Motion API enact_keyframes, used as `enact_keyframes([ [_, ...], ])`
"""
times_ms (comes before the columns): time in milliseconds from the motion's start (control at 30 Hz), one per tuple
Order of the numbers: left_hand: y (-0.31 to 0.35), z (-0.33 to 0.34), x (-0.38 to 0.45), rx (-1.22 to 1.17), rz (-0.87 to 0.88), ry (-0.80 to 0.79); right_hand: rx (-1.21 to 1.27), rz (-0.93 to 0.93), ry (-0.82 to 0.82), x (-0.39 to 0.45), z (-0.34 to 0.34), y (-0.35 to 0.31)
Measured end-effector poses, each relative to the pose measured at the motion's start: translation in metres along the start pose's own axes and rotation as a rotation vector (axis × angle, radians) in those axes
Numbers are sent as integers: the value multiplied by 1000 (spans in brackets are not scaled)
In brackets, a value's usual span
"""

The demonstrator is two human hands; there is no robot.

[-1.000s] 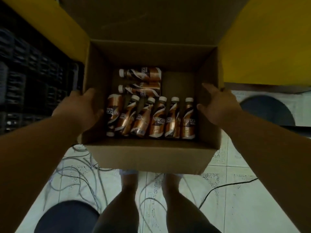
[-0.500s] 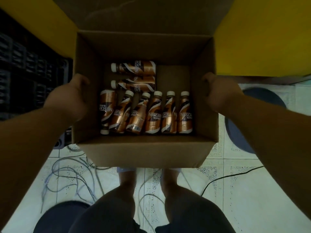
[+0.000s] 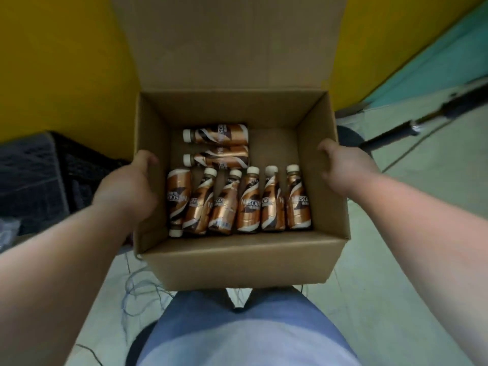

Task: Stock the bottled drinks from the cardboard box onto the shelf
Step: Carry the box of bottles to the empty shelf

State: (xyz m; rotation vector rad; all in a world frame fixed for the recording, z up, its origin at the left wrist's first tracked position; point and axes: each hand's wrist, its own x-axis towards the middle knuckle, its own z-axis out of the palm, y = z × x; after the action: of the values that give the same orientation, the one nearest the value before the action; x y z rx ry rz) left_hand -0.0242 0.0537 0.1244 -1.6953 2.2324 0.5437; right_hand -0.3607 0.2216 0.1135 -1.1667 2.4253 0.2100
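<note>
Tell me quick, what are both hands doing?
Left hand: closed on the left wall of the box.
Right hand: closed on the box's right wall.

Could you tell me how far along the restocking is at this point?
Nothing looks stocked yet; no shelf is in view. In hand: the left hand and right hand grip the open cardboard box by its sides. Left: all eight bottles lying inside it.
</note>
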Motion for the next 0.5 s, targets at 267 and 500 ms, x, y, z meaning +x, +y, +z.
enact_keyframes([
  [267, 81, -48, -53, 142, 347, -88, 237, 340, 37, -168, 10, 74],
  [500, 178, -27, -125, 305, 727, -104, 403, 649, 91, -319, 58, 144],
])
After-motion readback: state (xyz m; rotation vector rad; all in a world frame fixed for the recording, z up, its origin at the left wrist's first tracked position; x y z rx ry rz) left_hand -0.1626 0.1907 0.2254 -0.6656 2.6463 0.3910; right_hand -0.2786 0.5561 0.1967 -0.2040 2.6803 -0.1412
